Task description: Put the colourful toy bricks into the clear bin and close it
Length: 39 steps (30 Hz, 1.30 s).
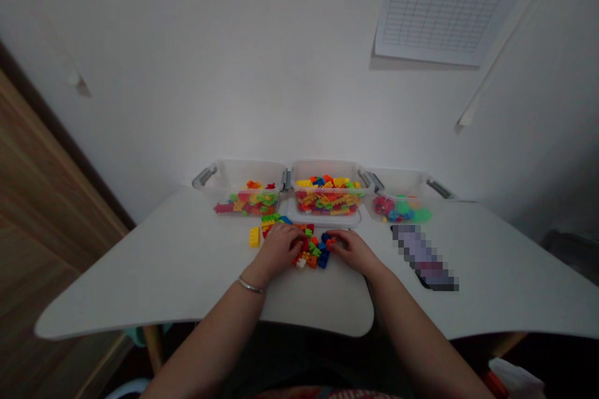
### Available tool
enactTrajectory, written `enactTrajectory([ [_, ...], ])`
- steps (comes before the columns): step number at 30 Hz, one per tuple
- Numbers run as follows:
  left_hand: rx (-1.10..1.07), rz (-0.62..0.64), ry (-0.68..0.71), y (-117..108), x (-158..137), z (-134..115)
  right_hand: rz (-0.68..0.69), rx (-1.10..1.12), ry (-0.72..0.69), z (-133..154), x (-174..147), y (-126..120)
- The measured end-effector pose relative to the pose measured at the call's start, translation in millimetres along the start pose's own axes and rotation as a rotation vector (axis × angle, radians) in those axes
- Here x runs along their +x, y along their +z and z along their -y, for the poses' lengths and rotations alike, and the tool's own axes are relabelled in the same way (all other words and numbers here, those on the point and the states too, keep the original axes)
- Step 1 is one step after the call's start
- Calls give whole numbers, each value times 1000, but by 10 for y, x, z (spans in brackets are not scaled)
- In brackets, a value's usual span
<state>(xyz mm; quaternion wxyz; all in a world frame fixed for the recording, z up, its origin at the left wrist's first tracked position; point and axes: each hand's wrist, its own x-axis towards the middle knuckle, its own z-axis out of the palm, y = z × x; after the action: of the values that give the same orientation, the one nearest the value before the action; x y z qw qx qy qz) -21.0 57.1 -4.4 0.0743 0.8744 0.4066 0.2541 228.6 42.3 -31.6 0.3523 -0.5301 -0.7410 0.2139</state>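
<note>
A loose pile of small building bricks lies on the white table between my hands, with a blue brick [323, 259], an orange brick [312, 262] and a white brick [302, 263] at its near side. My left hand [279, 250] rests over the pile's left part, fingers curled down; whatever they hold is hidden. At the right edge of the pile, my right hand [352, 250] pinches a small red-orange brick [331, 242] between thumb and fingers. A yellow brick [254, 237] stands apart, left of my left hand.
Along the wall stand three clear bins: a left bin [224, 173], a middle bin [322, 167] and a right bin [397, 177], all holding colourful pieces. A pale lid [349, 220] lies under the middle bin. A phone [423, 259] is on the table [210, 280], right of my right hand.
</note>
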Motion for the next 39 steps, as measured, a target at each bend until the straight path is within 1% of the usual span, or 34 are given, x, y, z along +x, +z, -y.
enactTrajectory([
  [4,2,2,0,-12,-1,-17,-19,-21,-6,17,-14,-8],
  [9,-5,-4,4,-16,-6,-20,-39,-38,-47,29,-24,-20],
  [12,-9,-2,-1,-17,-4,-17,-28,-9,-31,23,-9,-35],
  [14,-10,-2,-4,-20,1,-19,-59,28,-24,32,16,-64],
  [16,-8,0,-2,-25,7,-25,-164,68,-52,75,59,-119],
  [20,-13,-10,2,-31,18,-33,-500,119,-178,279,220,-325],
  [21,-19,-15,0,-32,21,-33,-566,114,-200,338,279,-388],
  [22,-25,-19,-2,-32,23,-33,-613,95,-213,392,346,-449],
  [25,-34,-16,-7,-34,31,-34,-685,-12,-210,486,576,-579],
  [28,-23,-7,-14,-41,38,-41,-699,-86,-167,474,790,-589],
  [31,-18,0,-22,-45,45,-47,-687,-228,-138,430,897,-506],
  [35,-23,9,-15,-26,48,-29,-640,-402,-188,399,871,-394],
  [39,-37,-12,0,0,45,-6,-572,-530,-243,376,787,-392],
])
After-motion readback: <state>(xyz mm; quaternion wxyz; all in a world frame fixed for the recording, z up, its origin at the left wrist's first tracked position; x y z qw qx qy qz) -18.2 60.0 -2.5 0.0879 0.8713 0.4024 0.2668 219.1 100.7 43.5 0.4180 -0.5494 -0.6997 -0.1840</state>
